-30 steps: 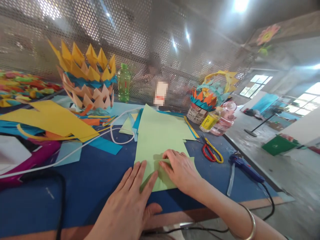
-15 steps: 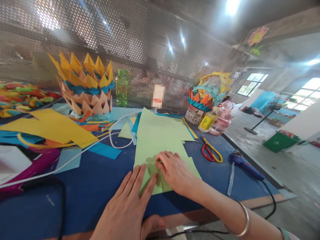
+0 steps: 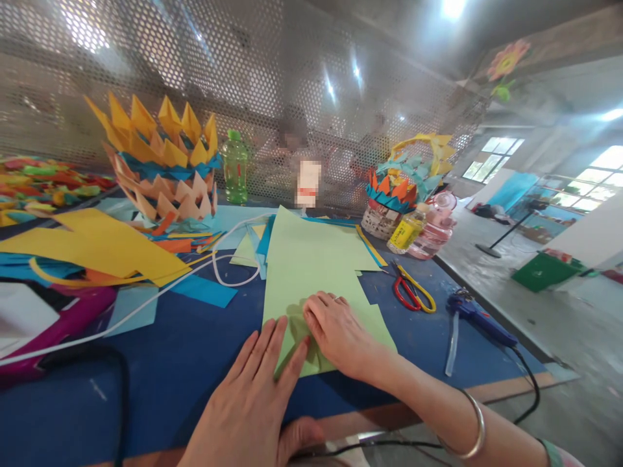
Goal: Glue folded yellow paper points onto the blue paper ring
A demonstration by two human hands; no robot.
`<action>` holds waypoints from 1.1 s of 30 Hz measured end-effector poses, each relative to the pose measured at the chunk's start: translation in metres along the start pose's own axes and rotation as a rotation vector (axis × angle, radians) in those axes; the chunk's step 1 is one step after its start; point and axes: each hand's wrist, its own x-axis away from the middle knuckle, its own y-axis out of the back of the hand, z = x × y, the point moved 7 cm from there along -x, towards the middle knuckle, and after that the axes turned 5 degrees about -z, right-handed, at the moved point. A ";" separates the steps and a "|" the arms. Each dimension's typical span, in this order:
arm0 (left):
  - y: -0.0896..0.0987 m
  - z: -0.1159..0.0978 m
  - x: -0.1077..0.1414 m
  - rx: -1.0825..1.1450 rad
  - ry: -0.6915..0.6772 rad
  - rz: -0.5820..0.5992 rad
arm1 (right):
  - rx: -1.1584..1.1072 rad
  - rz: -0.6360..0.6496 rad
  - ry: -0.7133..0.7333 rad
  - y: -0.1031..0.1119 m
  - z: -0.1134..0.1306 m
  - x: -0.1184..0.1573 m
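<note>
A light green paper sheet (image 3: 311, 266) lies on the blue table (image 3: 185, 363) in front of me. My left hand (image 3: 253, 402) rests flat on the table, its fingers spread over the sheet's near left corner. My right hand (image 3: 341, 334) presses palm down on the sheet's near part, fingertips close to the left hand's. A small raised fold of the green paper shows between the two hands. A metal bangle (image 3: 474, 428) circles my right wrist.
Red and yellow scissors (image 3: 413, 293) and a blue glue gun (image 3: 479, 321) with its black cord lie to the right. A tall yellow and orange paper basket (image 3: 160, 165), a green bottle (image 3: 235, 167), yellow sheets (image 3: 102, 243) and a smaller paper basket (image 3: 396, 194) stand behind, before a perforated metal screen.
My right hand slid a little to the left over the green sheet, toward the left hand, flattening the paper. The left hand stayed where it was.
</note>
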 end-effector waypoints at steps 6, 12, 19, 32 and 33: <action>0.003 -0.001 -0.003 -0.005 0.000 0.004 | 0.034 -0.023 -0.017 -0.004 0.001 0.003; 0.007 -0.003 -0.006 -0.073 -0.087 0.005 | 0.043 -0.032 -0.043 -0.006 0.000 0.005; 0.012 0.000 -0.006 -0.010 -0.055 -0.038 | 0.054 -0.034 -0.046 -0.006 0.001 0.005; -0.011 0.004 0.005 0.005 -0.063 -0.171 | 0.115 -0.080 -0.088 -0.001 -0.011 0.007; -0.010 0.003 0.006 -0.014 -0.077 -0.179 | 0.120 -0.086 -0.094 -0.001 -0.013 0.008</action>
